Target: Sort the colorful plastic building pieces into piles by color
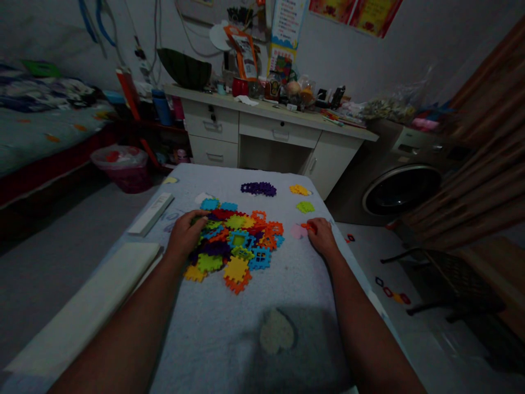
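A heap of square, notched plastic building pieces [237, 269] in several colours spreads over the middle of the cloth-covered table. My left hand [186, 234] rests against the heap's left side, its fingers bent and apart at the edge of the pieces; nothing shows held in it. To the right of the heap, my right hand [323, 236] pinches an orange building piece [307, 226] low over the cloth. Farther back lie separate groups: purple pieces [258, 189], yellow pieces [299, 190] and green pieces [305, 207].
A long white box [151, 214] and a larger pale board [88, 306] lie along the table's left side. Beyond stands a cluttered white desk [213, 128], with a washing machine [394, 175] to its right. A dark chair [451, 279] and a lined bin [123, 167] stand on the floor.
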A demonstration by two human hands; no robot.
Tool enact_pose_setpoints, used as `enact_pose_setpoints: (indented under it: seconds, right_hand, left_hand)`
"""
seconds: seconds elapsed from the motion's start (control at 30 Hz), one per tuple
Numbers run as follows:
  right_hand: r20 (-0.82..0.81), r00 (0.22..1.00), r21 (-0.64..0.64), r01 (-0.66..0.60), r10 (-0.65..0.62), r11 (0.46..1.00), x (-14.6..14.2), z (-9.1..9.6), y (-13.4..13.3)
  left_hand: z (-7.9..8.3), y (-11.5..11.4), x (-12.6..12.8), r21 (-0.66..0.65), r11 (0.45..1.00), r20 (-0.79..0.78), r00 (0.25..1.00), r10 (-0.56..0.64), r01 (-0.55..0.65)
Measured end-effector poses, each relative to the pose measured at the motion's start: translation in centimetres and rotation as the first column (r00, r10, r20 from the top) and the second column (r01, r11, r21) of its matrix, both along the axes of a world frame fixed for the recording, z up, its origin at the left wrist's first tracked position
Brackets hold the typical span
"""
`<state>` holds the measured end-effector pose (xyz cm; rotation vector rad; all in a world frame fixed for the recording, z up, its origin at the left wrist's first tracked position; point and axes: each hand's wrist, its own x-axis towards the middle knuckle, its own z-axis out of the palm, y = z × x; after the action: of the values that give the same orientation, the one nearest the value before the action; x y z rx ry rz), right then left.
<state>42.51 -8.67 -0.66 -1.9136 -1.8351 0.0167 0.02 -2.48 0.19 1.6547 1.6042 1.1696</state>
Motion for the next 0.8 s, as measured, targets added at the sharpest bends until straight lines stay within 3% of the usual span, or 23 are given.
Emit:
enact_pose_setpoints:
  seconds: [0.6,0.8]
  right_hand:
    - [-0.096,0.995,0.097,0.021,-0.012,0.995,0.52,-0.78,0.68]
    - [-0.130,0.989,0.150,0.090,-0.070,0.985,0.36,-0.93,0.56]
  left_hand:
    - [-0.27,0.22,0.02,0.012,1.000,-0.021,1.000,0.017,-0.017]
    - [-0.13,0.10,0.09,-0.005,1.000,-0.008,1.000,0.016,-0.016]
